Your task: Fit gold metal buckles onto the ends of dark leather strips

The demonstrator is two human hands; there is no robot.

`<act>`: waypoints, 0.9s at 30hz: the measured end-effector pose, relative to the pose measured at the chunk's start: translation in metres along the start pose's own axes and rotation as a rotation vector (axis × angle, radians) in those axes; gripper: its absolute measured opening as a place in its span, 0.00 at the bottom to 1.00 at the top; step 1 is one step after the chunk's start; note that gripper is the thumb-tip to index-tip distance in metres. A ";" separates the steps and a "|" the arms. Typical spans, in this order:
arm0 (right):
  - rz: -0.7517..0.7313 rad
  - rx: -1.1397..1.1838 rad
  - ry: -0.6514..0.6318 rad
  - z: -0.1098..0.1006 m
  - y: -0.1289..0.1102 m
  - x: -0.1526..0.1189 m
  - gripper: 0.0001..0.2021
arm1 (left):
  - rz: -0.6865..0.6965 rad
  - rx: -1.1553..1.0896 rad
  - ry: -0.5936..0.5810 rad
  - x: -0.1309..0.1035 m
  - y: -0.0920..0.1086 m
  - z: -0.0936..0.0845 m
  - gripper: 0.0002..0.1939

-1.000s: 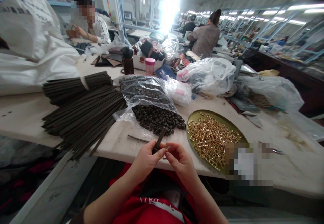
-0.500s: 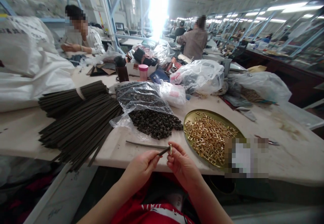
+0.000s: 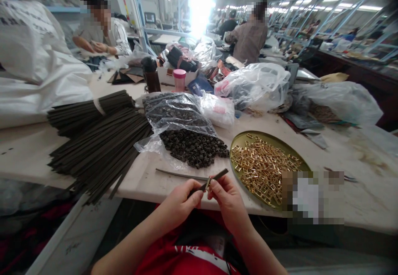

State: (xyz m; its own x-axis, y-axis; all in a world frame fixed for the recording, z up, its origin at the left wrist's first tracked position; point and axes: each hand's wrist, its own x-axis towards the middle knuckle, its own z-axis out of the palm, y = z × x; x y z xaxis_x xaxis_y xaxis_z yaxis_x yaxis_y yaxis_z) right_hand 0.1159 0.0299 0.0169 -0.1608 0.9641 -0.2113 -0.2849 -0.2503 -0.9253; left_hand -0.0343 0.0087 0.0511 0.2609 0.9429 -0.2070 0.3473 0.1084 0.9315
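Observation:
My left hand (image 3: 183, 197) is closed on a thin dark strap (image 3: 180, 175), whose long tail points left over the table edge. In my right hand (image 3: 229, 193), fingers and thumb pinch a small gold buckle (image 3: 208, 182). The strap's short end passes through the buckle and sticks out up and right over the right fingers. Both hands are close together at the front edge. Just beyond lies a heap of small black loops (image 3: 199, 148), spilling from a clear plastic bag (image 3: 180, 111). To the right, a round golden tray (image 3: 238, 137) holds many gold buckles (image 3: 263, 167).
Bundled dark strips (image 3: 99, 142) fan out at the left. Behind stand a dark bottle (image 3: 151, 76) and a pink-lidded jar (image 3: 179, 80). Plastic bags (image 3: 255, 86) lie across the back. Pliers (image 3: 350, 178) rest at the right. Two co-workers sit beyond.
The strap end now juts well out through the buckle toward the upper right; before, it only reached the buckle. My left hand has shifted slightly right, and the view has tilted down a little.

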 end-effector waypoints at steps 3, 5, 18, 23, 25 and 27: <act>-0.013 -0.090 0.014 0.004 0.000 -0.001 0.12 | 0.002 -0.131 -0.017 0.002 0.001 0.000 0.11; -0.023 -0.125 0.031 0.006 0.000 -0.002 0.13 | -0.018 -0.159 -0.012 0.004 0.001 0.000 0.12; 0.086 -0.047 -0.050 -0.002 0.008 -0.005 0.16 | -0.202 -0.134 0.038 0.010 -0.013 0.008 0.08; 0.142 0.048 -0.046 -0.001 0.007 -0.007 0.15 | -0.171 -0.210 0.032 0.007 -0.013 0.010 0.12; 0.120 0.031 -0.041 0.001 0.006 -0.009 0.14 | -0.144 -0.192 0.053 0.006 -0.016 0.011 0.11; 0.067 -0.016 -0.046 0.004 0.004 -0.011 0.12 | -0.117 -0.156 0.083 0.005 -0.019 0.012 0.09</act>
State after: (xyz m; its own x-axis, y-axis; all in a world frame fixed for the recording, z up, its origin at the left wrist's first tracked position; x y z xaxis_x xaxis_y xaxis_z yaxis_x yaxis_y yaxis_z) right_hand 0.1129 0.0177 0.0170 -0.2225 0.9399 -0.2589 -0.2571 -0.3128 -0.9144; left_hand -0.0283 0.0079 0.0282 0.1495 0.9430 -0.2973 0.2256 0.2602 0.9388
